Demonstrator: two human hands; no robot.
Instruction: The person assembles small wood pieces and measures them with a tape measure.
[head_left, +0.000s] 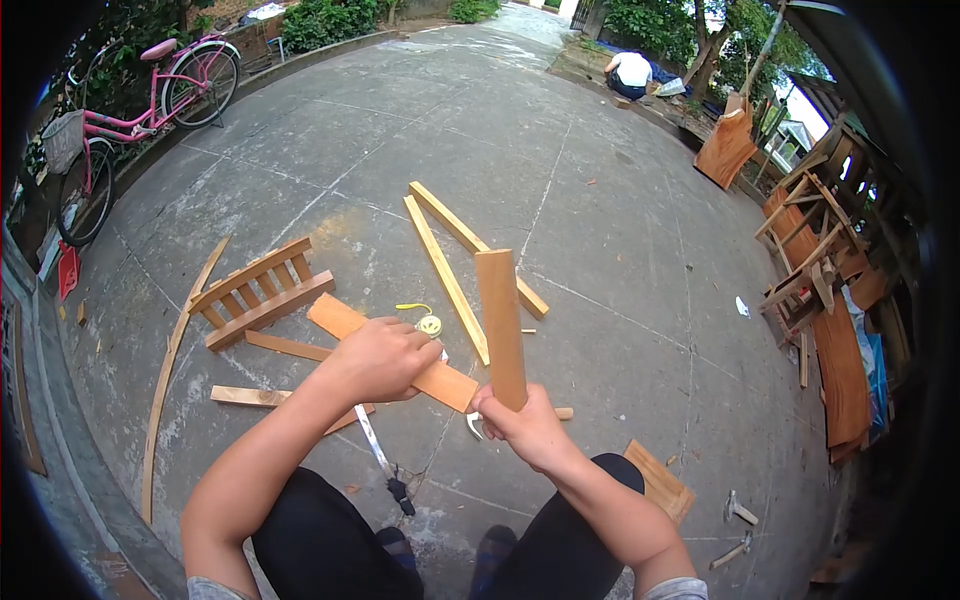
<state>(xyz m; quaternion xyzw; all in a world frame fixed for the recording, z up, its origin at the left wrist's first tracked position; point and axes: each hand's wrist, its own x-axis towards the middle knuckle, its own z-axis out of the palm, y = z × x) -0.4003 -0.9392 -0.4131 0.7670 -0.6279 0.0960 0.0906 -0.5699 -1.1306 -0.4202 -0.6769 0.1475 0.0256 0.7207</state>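
My left hand (385, 358) is wrapped over the middle of a flat orange-brown board (447, 384), which slants down to the right. My right hand (520, 418) grips the lower end of another board (501, 320), held nearly upright. The two boards' near ends meet or almost meet at my right fingers. A yellow tape measure (429, 325) lies just beyond my left hand. Partly behind my right hand is a hammer (474, 428) on the ground. Two pale wood strips (447, 280) (478, 243) lie ahead.
Left, a slatted wooden piece (262, 295) lies beside a long curved strip (170, 370). A square board (658, 482) and small hammers (740, 510) lie right. A pink bicycle (140, 125), stacked wood (840, 370) and a crouching person (632, 72) are farther off.
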